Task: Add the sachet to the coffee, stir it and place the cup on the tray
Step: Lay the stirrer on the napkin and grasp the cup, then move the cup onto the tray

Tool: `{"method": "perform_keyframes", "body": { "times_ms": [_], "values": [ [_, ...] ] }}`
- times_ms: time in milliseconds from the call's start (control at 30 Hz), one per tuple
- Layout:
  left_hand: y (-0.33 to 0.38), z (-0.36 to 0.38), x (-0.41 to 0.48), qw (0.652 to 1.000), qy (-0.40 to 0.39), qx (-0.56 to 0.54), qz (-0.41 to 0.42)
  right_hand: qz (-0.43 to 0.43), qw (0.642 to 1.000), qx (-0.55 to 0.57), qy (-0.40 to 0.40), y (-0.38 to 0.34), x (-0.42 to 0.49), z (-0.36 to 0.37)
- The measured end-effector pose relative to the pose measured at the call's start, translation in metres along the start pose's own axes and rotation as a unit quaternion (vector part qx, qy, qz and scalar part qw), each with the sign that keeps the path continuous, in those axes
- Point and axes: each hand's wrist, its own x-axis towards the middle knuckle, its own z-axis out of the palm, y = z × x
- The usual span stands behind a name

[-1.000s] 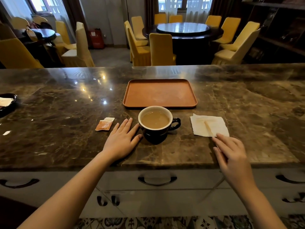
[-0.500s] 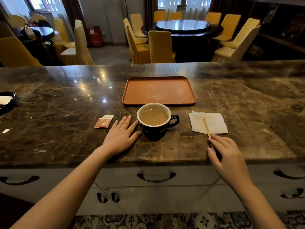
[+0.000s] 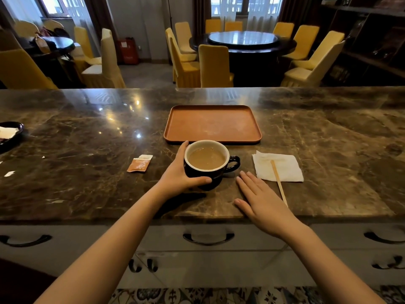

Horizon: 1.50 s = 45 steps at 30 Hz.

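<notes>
A dark cup (image 3: 219, 178) with a white inner rim holds milky coffee and stands on the marble counter just in front of the orange tray (image 3: 212, 124). My left hand (image 3: 177, 174) wraps around the cup's left side, thumb across its front. My right hand (image 3: 260, 198) lies flat and open on the counter right of the cup, holding nothing. The wooden stir stick (image 3: 278, 183) rests half on a white napkin (image 3: 282, 166), to the right of my right hand. An orange torn sachet (image 3: 139, 163) lies left of the cup.
A black dish (image 3: 13, 134) with white paper sits at the counter's far left edge. Small white paper scraps (image 3: 9, 174) lie on the left. Drawers with dark handles (image 3: 208, 238) run below the counter. Yellow chairs and round tables fill the room behind.
My left hand went from lying flat beside the cup to gripping its side. My right hand let go of the stir stick and moved left, flat beside the cup.
</notes>
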Motion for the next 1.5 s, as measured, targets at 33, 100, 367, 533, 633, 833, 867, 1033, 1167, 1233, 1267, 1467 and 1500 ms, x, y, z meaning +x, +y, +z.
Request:
{"method": "perform_keyframes", "body": {
  "times_ms": [33,100,367,533,633,833,867,1033,1167,1233,1267,1467,1500],
  "values": [
    [0.001,0.002,0.001,1.000,0.006,-0.010,0.005,-0.002,1.000,-0.006,-0.003,0.000,0.000,0.000],
    [-0.002,0.005,0.004,0.999,0.017,-0.028,0.005,-0.001,1.000,-0.011,-0.012,-0.003,-0.001,-0.003],
    [-0.005,0.004,0.009,0.998,0.053,-0.025,0.027,-0.009,1.000,0.003,-0.010,-0.004,0.008,-0.010],
    [-0.009,0.007,0.009,0.995,0.086,-0.037,0.029,-0.021,1.000,-0.004,-0.009,-0.005,0.021,-0.008],
    [-0.010,0.006,0.015,0.995,0.082,-0.039,0.031,-0.022,1.000,-0.018,-0.014,-0.004,0.022,-0.005],
    [-0.005,-0.001,0.036,0.993,0.097,-0.051,0.043,-0.019,0.999,-0.016,-0.026,-0.003,0.023,-0.005],
    [-0.004,-0.002,0.042,0.993,0.099,-0.053,0.046,-0.018,0.999,-0.012,-0.026,-0.003,0.023,-0.005],
    [-0.005,-0.009,0.076,0.990,0.109,-0.058,0.073,-0.016,1.000,-0.007,-0.020,-0.002,0.023,-0.004],
    [-0.005,-0.014,0.106,0.991,0.101,-0.063,0.062,-0.013,1.000,0.001,-0.020,-0.002,0.023,-0.004],
    [-0.005,-0.015,0.121,0.991,0.098,-0.080,0.052,-0.012,1.000,0.000,-0.020,-0.002,0.023,-0.004],
    [-0.005,-0.015,0.127,0.991,0.095,-0.081,0.052,-0.011,1.000,0.000,-0.021,-0.002,0.023,-0.004],
    [-0.010,-0.016,0.162,0.993,0.079,-0.078,0.046,-0.006,1.000,-0.004,-0.024,-0.003,0.023,-0.005],
    [-0.011,-0.016,0.166,0.993,0.076,-0.082,0.043,-0.006,1.000,-0.003,-0.024,-0.003,0.023,-0.005]
  ]
}}
